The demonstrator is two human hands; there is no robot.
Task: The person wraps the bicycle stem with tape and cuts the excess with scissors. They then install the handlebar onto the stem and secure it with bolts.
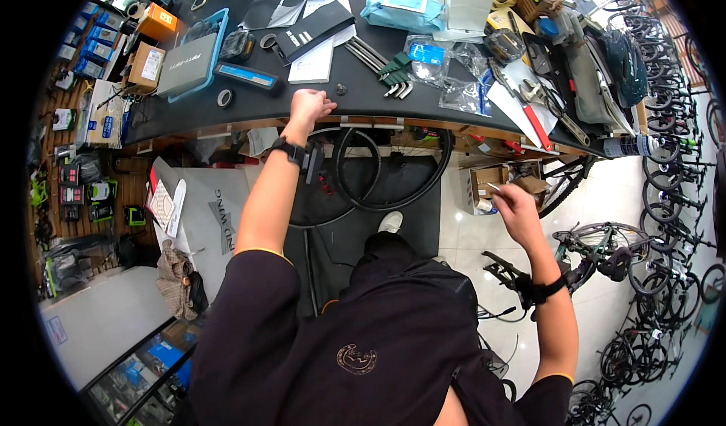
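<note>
My left hand is closed in a pinch over the front edge of the black worktop; whatever it holds, if anything, is too small to make out. Just right of its fingertips lies a small dark round part. Beyond it are a white pad and a set of hex keys in a green holder. My right hand, held below the worktop's right part, grips a small thin silvery piece. An open cardboard box sits on the floor behind it.
Red-handled pliers, plastic packets and a blue tub crowd the worktop. Below are bicycle wheels on a dark mat. A bicycle is at my right, racked bikes beyond; shelves of goods line the left.
</note>
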